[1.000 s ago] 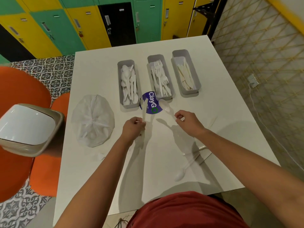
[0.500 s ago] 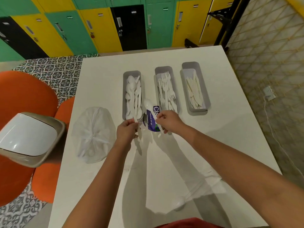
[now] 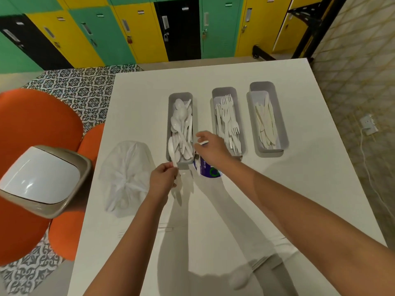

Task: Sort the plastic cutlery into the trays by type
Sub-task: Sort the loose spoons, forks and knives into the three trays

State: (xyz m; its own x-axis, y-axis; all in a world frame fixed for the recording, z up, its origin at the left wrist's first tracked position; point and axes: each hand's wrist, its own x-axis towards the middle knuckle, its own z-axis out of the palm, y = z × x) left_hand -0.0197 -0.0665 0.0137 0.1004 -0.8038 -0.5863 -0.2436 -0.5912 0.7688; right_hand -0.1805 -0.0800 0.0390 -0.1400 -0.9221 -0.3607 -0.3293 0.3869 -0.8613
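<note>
Three grey trays sit in a row on the white bench [image 3: 299, 189]. The spoon tray [image 3: 171, 116] is full of white spoons. The fork tray [image 3: 238, 116] holds white forks, and the knife tray [image 3: 280, 124] holds white knives.

The left hand [image 3: 163, 178] is just in front of the near end of the spoon tray. Its fingers pinch the handle of a white spoon [image 3: 172, 151], and the spoon's bowl lies over the near end of that tray.

The right hand [image 3: 210, 147] is between the spoon tray and the fork tray, just above them. Its fingers are loosely spread, and a small white piece shows at its fingertips; I cannot tell if it holds that piece. A purple sticker [image 3: 208, 170] peeks out from under the right wrist.

A white plastic bag [image 3: 126, 176] lies left of the left hand. More cutlery [image 3: 241, 276] lies near the bench's front edge, under the right arm. A bin [image 3: 42, 180] stands beside the bench, further left than the bag.
</note>
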